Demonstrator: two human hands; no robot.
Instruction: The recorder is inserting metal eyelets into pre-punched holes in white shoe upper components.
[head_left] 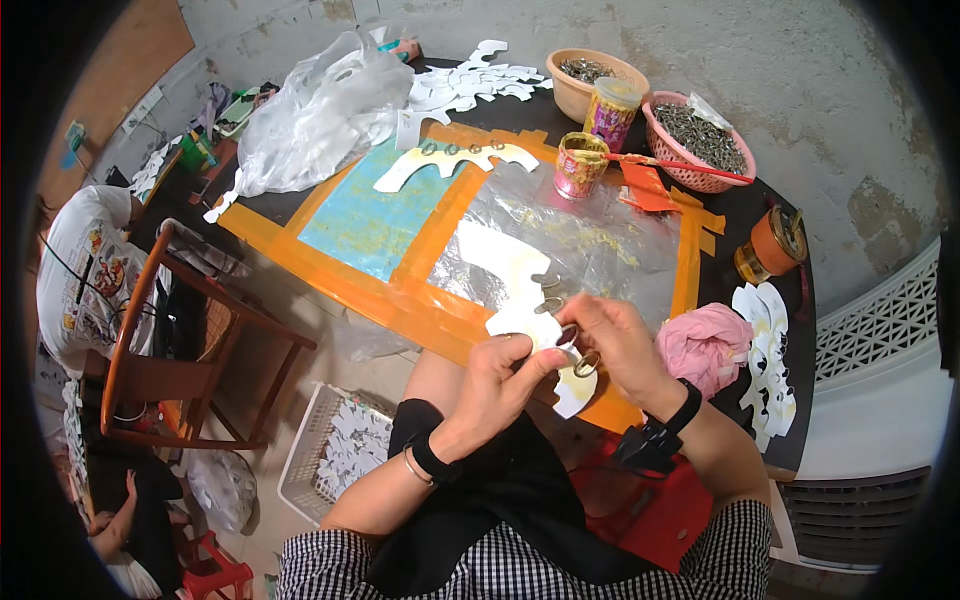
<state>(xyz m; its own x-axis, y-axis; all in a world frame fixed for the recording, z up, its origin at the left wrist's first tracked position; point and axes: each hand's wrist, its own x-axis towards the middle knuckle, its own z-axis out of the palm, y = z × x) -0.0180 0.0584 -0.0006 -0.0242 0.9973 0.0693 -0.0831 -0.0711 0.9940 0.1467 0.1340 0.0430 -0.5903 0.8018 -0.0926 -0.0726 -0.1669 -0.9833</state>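
My left hand pinches a curved white card piece with scalloped notches, thumb on top. Several metal rings sit along the notched edge of this card; one ring stands near its lower end. My right hand is closed at the same edge, thumb and fingers pressed together by the rings. What lies between those fingertips is too small to make out. Beyond my hands, a similar white card piece with several rings on it lies across the blue sheet.
Orange tape edges the table. At the back stand a pink basket and a peach bowl of metal parts, a yellow-smeared cup and a plastic bag. A pink cloth lies right; a white basket is below.
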